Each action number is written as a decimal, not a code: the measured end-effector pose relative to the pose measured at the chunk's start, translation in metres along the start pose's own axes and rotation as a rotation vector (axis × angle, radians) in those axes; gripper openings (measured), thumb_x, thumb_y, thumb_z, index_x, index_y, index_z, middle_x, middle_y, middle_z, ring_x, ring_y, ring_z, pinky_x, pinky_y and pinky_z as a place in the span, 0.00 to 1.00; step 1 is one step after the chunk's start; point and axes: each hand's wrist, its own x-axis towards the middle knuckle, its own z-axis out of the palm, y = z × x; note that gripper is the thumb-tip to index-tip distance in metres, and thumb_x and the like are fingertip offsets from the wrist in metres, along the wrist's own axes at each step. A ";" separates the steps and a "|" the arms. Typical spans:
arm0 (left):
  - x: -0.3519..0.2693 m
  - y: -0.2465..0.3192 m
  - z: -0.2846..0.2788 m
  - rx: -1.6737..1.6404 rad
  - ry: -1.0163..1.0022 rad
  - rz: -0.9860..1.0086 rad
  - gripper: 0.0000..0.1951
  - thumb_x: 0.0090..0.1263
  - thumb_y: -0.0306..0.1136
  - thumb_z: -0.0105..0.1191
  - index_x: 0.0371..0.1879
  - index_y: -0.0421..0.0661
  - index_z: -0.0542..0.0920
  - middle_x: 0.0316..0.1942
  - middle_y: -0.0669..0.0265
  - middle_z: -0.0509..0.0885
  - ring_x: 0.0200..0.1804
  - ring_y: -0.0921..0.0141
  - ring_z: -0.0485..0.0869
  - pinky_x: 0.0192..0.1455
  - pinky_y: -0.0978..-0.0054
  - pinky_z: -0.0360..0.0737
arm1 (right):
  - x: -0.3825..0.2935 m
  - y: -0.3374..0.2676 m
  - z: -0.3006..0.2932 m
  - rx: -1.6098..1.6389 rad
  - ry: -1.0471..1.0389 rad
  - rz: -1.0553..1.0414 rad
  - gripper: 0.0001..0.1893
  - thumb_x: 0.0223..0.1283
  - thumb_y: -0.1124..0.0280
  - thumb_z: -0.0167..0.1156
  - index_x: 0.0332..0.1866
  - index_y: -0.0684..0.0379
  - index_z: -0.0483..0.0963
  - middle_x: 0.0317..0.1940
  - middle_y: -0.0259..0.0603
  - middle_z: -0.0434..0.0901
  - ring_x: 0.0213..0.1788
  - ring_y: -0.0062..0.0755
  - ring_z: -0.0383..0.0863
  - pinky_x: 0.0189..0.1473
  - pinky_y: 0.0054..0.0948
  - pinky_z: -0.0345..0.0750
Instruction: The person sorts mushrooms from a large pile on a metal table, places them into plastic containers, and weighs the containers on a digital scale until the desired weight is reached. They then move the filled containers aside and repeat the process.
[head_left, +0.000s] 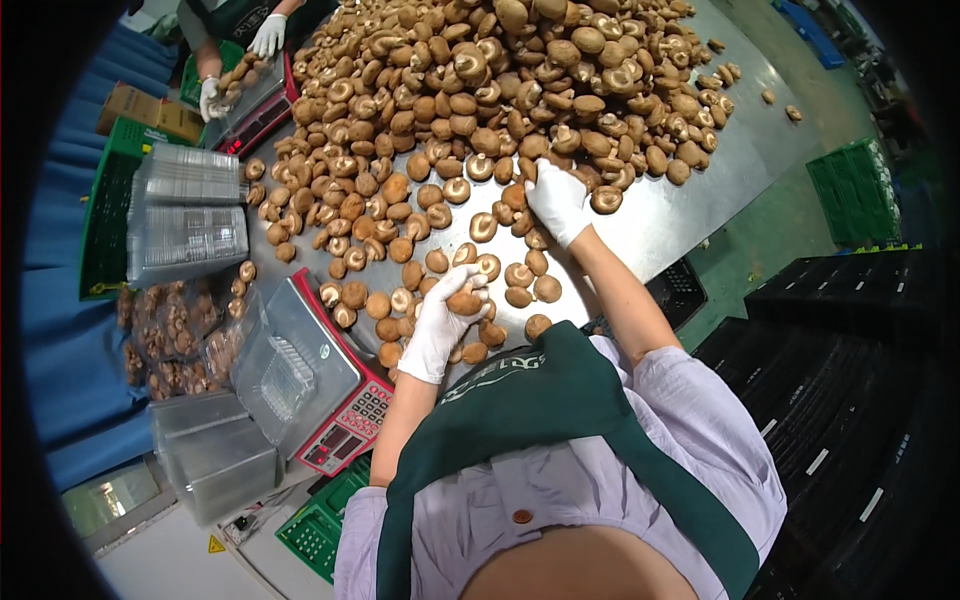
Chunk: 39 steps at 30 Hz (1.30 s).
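My left hand (444, 322), in a white glove, is closed around a brown mushroom (465, 302) above loose mushrooms near the table's front edge. Farther out, my right hand (556, 199), also gloved, reaches to the lower edge of a large mushroom heap (480, 82); its fingertips are hidden among the caps, so its hold cannot be told. Loose mushrooms (519, 274) lie between the two hands on the metal table (630, 247). To the left stands a red-edged digital scale (300, 375) with an open clear plastic tray (279, 379) on its plate.
Stacked clear trays (191, 214), bagged or packed mushrooms (176, 326) and a translucent bin (217, 450) stand at left. A co-worker's gloved hands (268, 36) are by a second scale (255, 112) at upper left. Black crates (832, 390) stand right, beside a green crate (855, 193).
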 end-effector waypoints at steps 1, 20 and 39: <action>-0.005 0.001 0.007 0.049 -0.052 0.018 0.17 0.69 0.36 0.51 0.54 0.44 0.73 0.43 0.63 0.81 0.37 0.70 0.81 0.40 0.71 0.82 | -0.005 -0.008 -0.008 0.032 -0.004 0.027 0.13 0.56 0.65 0.58 0.43 0.61 0.73 0.28 0.50 0.81 0.32 0.49 0.83 0.35 0.41 0.78; 0.001 -0.011 0.004 -0.018 -0.053 -0.191 0.13 0.68 0.40 0.52 0.44 0.45 0.80 0.45 0.61 0.84 0.46 0.65 0.83 0.42 0.70 0.80 | 0.005 0.080 -0.060 -0.248 0.140 -0.046 0.29 0.49 0.68 0.67 0.61 0.55 0.69 0.51 0.44 0.78 0.49 0.42 0.76 0.50 0.34 0.76; 0.009 -0.026 0.024 -0.236 -0.070 -0.288 0.32 0.71 0.54 0.46 0.64 0.41 0.65 0.57 0.53 0.76 0.47 0.61 0.84 0.26 0.73 0.85 | -0.055 -0.034 -0.140 0.625 -0.920 0.231 0.29 0.56 0.46 0.60 0.60 0.50 0.73 0.46 0.47 0.82 0.44 0.38 0.82 0.51 0.32 0.76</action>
